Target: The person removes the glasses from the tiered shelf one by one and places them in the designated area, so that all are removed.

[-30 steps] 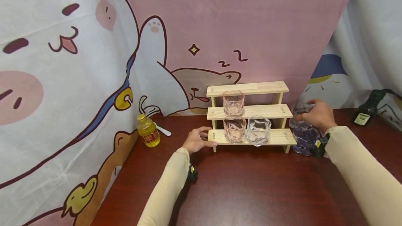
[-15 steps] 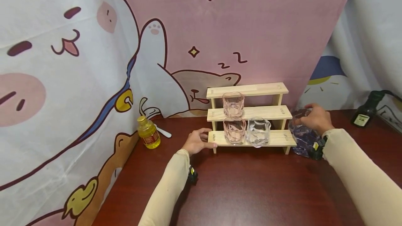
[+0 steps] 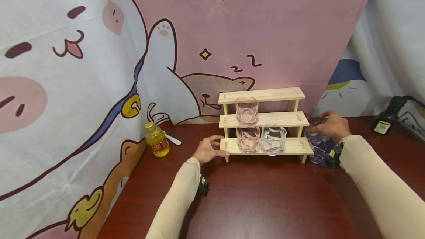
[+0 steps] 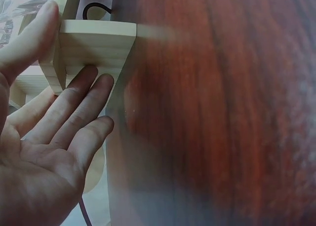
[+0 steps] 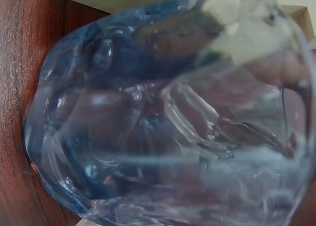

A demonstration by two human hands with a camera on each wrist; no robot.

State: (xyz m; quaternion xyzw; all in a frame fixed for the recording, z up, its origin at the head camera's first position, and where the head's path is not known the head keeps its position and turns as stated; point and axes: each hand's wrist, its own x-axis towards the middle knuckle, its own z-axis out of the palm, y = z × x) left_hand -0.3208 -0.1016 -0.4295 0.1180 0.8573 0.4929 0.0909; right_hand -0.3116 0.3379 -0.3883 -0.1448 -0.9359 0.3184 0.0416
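My left hand (image 3: 210, 149) holds the left end of a three-step wooden display rack (image 3: 265, 119), thumb at the lowest step's front edge. In the left wrist view its fingers (image 4: 74, 105) lie along the end support (image 4: 98, 43). At the rack's right side my right hand (image 3: 333, 126) grips a see-through drinking glass (image 3: 319, 121) by its upper part. A bluish, wavy-sided glass (image 5: 123, 117) fills the right wrist view, upright on the table and overlapping the gripped one. On the rack stand two pink glasses (image 3: 246, 110) and one clear glass (image 3: 273, 139).
A yellow bottle (image 3: 157, 140) and a white-handled utensil (image 3: 173, 138) sit left of the rack. A dark green bottle (image 3: 387, 116) stands at the far right. Behind everything hangs a printed cartoon cloth (image 3: 265, 21). The dark red table (image 3: 265, 198) stretches in front.
My right hand has come down slightly with the see-through glass beside the rack, then nearly stopped. My left hand and the glasses on the rack have stayed in place.
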